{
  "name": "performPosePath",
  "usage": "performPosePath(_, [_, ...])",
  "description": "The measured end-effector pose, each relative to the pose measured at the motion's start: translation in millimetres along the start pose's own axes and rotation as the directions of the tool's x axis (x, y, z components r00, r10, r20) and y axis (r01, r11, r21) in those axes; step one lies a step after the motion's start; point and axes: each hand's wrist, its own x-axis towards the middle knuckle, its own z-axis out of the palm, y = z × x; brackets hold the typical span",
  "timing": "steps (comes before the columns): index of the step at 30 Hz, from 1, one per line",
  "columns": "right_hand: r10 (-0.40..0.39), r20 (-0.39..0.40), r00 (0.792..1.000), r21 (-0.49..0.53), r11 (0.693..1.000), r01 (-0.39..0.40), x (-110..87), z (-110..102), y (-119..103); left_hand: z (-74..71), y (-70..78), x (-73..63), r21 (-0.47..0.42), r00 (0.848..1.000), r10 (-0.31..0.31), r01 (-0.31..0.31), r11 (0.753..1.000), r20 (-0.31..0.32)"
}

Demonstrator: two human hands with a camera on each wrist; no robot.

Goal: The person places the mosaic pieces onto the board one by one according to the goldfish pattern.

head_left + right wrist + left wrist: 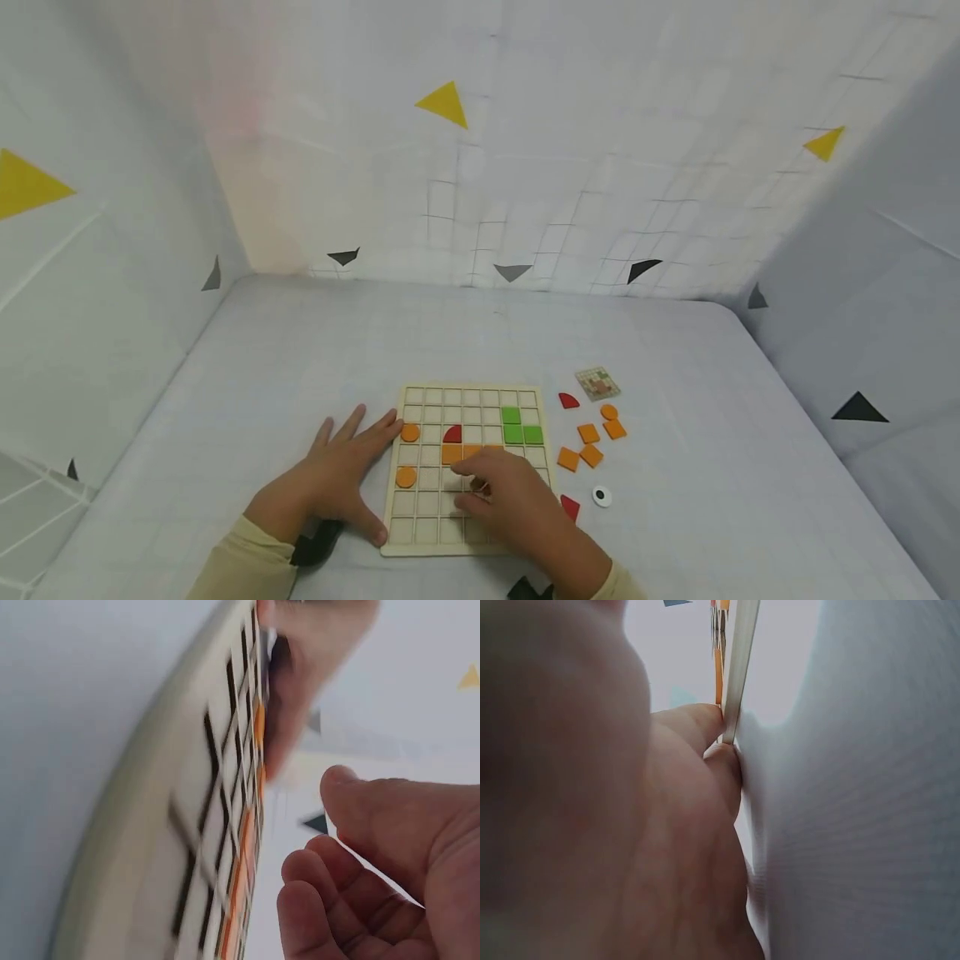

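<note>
A pale wooden grid board lies flat on the white-covered table. My left hand spreads its fingers along the board's left side; in the left wrist view, fingertips touch the board's edge. Over the lower right of the grid hovers my right hand, its fingers loosely bent. The right wrist view shows thumb and fingertips apart with nothing between them. Set in the grid are two orange discs, a red quarter-circle, green squares and a row of orange squares, partly hidden by the right hand.
Right of the board lie several loose orange squares, an orange disc, red pieces and a white disc with a black centre. A small pattern card lies behind them. White walls surround the table.
</note>
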Motion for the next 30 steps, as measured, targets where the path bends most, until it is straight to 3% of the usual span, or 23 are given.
performPosePath(6, [0.132, -0.137, 0.982, 0.098, 0.988, -0.119, -21.6, -23, 37, 0.8, -0.3, -1.7, -0.015, 1.000, -0.014, 0.014, 1.000, 0.007])
performPosePath(12, [0.336, -0.216, 0.917, 0.186, 0.936, -0.299, -37.6, -45, 71, 3.0, -0.8, 0.3, -0.015, 1.000, -0.024, 0.025, 1.000, 0.010])
performPosePath(21, [0.479, -0.247, 0.842, 0.164, 0.877, -0.451, -58.6, -62, 109, 2.2, 1.3, 1.2, -0.008, 1.000, -0.016, 0.016, 1.000, 0.009])
performPosePath(25, [0.499, -0.228, 0.836, 0.161, 0.866, -0.473, -65.7, -61, 119, 1.4, 1.9, 1.4, 0.006, 1.000, -0.018, 0.018, 1.000, 0.007])
performPosePath(30, [0.483, -0.178, 0.857, 0.177, 0.873, -0.455, -73.4, -57, 127, 0.4, 3.1, 1.1, 0.005, 1.000, -0.026, 0.026, 1.000, 0.011])
